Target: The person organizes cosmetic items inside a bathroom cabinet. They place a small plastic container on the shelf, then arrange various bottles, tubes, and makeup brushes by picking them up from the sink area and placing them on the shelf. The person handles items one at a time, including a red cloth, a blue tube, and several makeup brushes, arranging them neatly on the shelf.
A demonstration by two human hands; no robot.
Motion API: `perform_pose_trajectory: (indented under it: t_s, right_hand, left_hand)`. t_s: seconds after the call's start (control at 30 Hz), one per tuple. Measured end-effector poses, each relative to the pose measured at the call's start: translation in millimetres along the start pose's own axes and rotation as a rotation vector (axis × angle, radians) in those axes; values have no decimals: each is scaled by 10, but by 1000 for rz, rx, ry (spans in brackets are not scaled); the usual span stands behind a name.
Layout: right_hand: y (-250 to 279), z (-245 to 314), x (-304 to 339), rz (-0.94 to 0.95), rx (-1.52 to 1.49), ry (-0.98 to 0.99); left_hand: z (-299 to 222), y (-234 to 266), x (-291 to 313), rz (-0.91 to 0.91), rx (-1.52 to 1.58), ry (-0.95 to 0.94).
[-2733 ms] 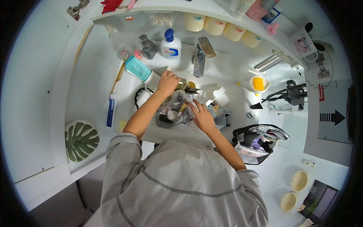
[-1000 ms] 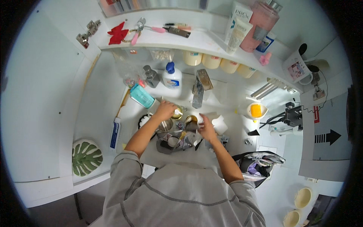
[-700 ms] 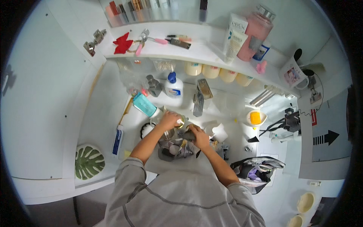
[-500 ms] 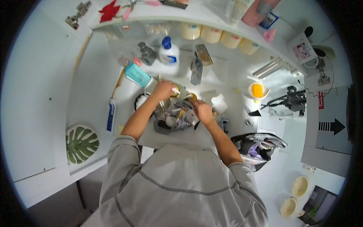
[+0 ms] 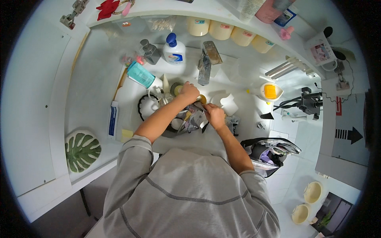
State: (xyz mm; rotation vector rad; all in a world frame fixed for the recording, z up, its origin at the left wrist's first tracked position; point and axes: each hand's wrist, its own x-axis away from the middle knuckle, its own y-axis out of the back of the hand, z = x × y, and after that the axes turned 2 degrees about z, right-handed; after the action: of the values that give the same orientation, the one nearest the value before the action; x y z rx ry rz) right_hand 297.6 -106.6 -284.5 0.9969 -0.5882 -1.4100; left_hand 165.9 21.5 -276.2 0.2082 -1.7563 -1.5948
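Observation:
A grey plastic-like bag or pile of wrappers (image 5: 197,123) with mixed small things lies in the white sink (image 5: 242,95) in front of me. My right hand (image 5: 215,116) is closed at its upper right edge, fingers pinched on a dark grey flap. Just above the pile, my left hand (image 5: 189,92) is curled, palm down; what its fingers hold, if anything, is hidden. Beside it sits a round tin-like thing (image 5: 178,89) with a yellowish centre. Another yellow round piece (image 5: 203,98) shows between the two hands. A white curved piece (image 5: 229,104) stands right of my right hand.
A metal faucet (image 5: 204,69) reaches over the sink. Behind are a white pump bottle (image 5: 174,51), a grey bottle (image 5: 150,52) and a teal container (image 5: 141,74). A toothpaste tube (image 5: 113,120) lies left; a yellow soap (image 5: 270,91) sits right. An open bag (image 5: 264,156) is at lower right.
My left hand has moved right, from beside the round tin-like thing to above the pile, closer to my right hand. The right hand has stayed nearly in place. The view has shifted slightly.

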Motion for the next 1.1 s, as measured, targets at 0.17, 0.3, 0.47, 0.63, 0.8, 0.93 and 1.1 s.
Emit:
perform_pose_trajectory:
  t_s: [0.17, 0.3, 0.47, 0.63, 0.8, 0.93, 1.1]
  right_hand:
    - [41, -35, 15, 18, 18, -23]
    - [56, -55, 11, 31, -3, -60]
    - [80, -16, -28, 73, -15, -91]
    - [185, -75, -10, 110, 34, -125]
    - [796, 373, -105, -68, -184, -214]
    - [1131, 1016, -266, -154, -581, -12]
    - [1236, 1557, -299, -67, -391, 220]
  left_hand:
    - [5, 232, 26, 37, 24, -57]
    - [188, 601, 387, -178, 497, -114]
    - [572, 750, 987, -117, 1186, 8]
    - [802, 782, 1634, -509, 1684, 72]
    - [917, 828, 2131, -720, 1936, 147]
    - [855, 825, 2196, -680, 2060, -39]
    - [467, 1004, 2184, -604, 2086, -109]
